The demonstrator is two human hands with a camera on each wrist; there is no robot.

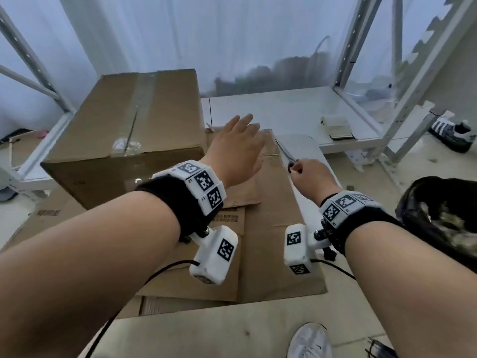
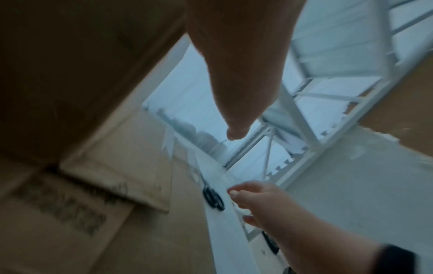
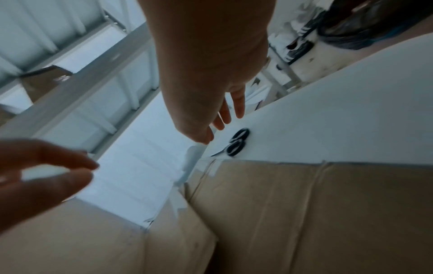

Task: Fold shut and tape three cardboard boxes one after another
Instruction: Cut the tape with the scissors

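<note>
A shut cardboard box [image 1: 124, 130] with clear tape along its top seam stands at the left. Flattened cardboard boxes [image 1: 271, 228] lie on the floor in front of me. My left hand [image 1: 240, 146] hovers over them beside the taped box, fingers straight and spread, holding nothing. Black-handled scissors [image 1: 289, 161] lie on a white board [image 1: 307, 146] at the cardboard's right edge. My right hand [image 1: 307, 174] is just behind the handles. In the right wrist view its fingers [image 3: 225, 113] reach out straight above the scissors [image 3: 237, 142] without touching them.
White metal shelving [image 1: 361, 60] stands at the back right, with a small beige object [image 1: 335, 127] on its low shelf. A black bag [image 1: 438, 223] sits at the right. A striped shoe [image 1: 451, 133] lies by the rack, and a white shoe [image 1: 309, 342] shows below.
</note>
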